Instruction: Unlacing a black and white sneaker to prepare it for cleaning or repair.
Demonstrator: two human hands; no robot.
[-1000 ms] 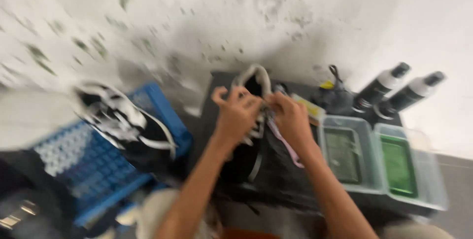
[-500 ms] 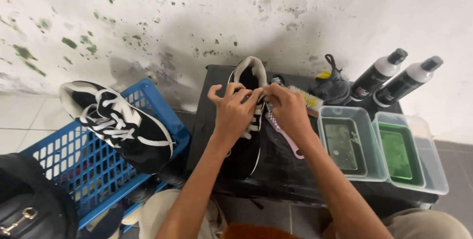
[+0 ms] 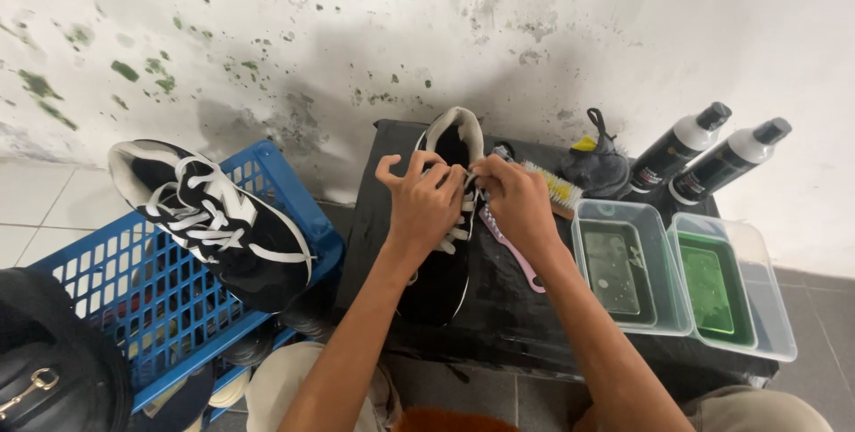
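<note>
Stained wall behind; a black sneaker [image 3: 443, 245] is stood at the black stand's [image 3: 499, 325] middle, heel toward its far edge. Left hand [image 3: 420, 203] and right hand [image 3: 515, 200] are closed, apparently pinching the white laces [image 3: 457, 238]. Light, soft upper judged; best held at the stiffer heel.

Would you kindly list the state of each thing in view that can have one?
Left hand: fingers pinching the laces.
Right hand: fingers on the laces.
Black shoe on the table: upright, laced.
Second shoe: tilted on the blue crate.
Two bottles: capped, leaning.
Two clear tubs: open, holding liquid.
Pink brush: lying flat.
</note>
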